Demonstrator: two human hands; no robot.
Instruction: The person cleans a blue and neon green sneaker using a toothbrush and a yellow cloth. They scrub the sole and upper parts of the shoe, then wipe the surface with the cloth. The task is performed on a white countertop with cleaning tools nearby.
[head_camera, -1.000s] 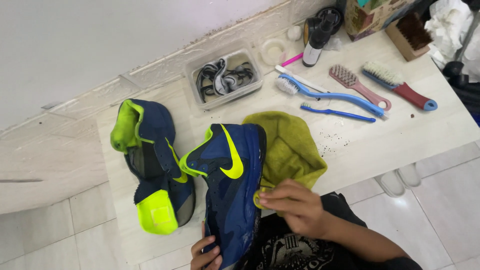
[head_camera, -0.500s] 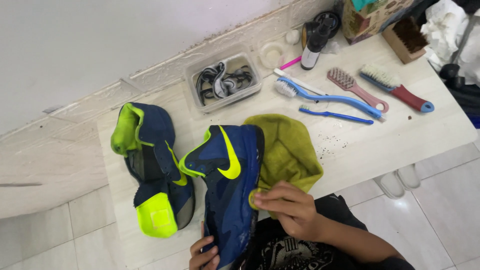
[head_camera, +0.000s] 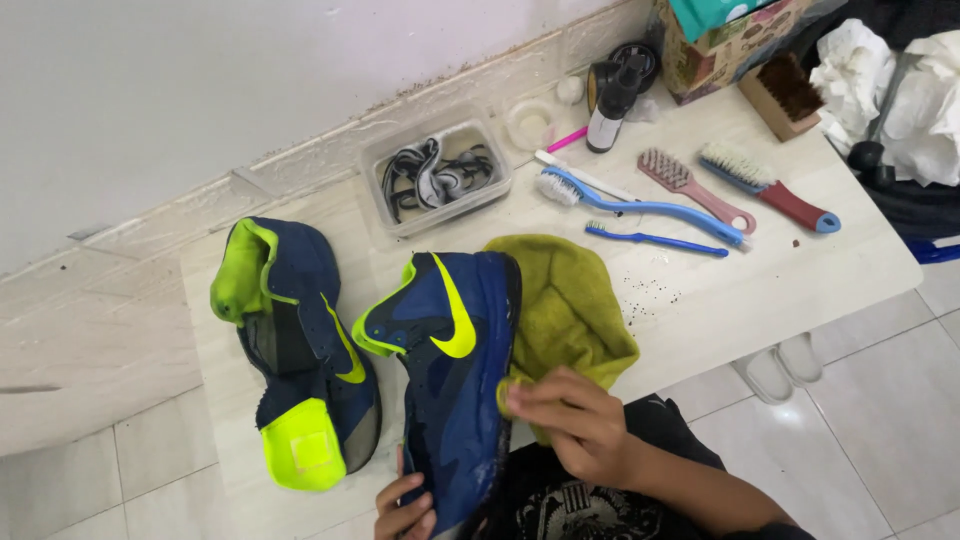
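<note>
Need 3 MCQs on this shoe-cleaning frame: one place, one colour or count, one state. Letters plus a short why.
1. Where is the plastic tub of laces?
A. by the wall
B. on the floor
C. inside a shoe

2. How many shoes lie on the table?
A. one
B. two
C. three

3. What does the right hand press on the near shoe?
A. a brush
B. nothing
C. a green cloth

Key: 1 A, it sits at the table's back edge; 2 B, a second shoe lies beside; 3 C, its fingers pinch the cloth against the shoe's side, while the left hand steadies it.

left hand (head_camera: 405, 507): near edge, fingers curled in a grip, palm hidden
right hand (head_camera: 572, 425): fingers bent, pressing down, forearm running to near right
</note>
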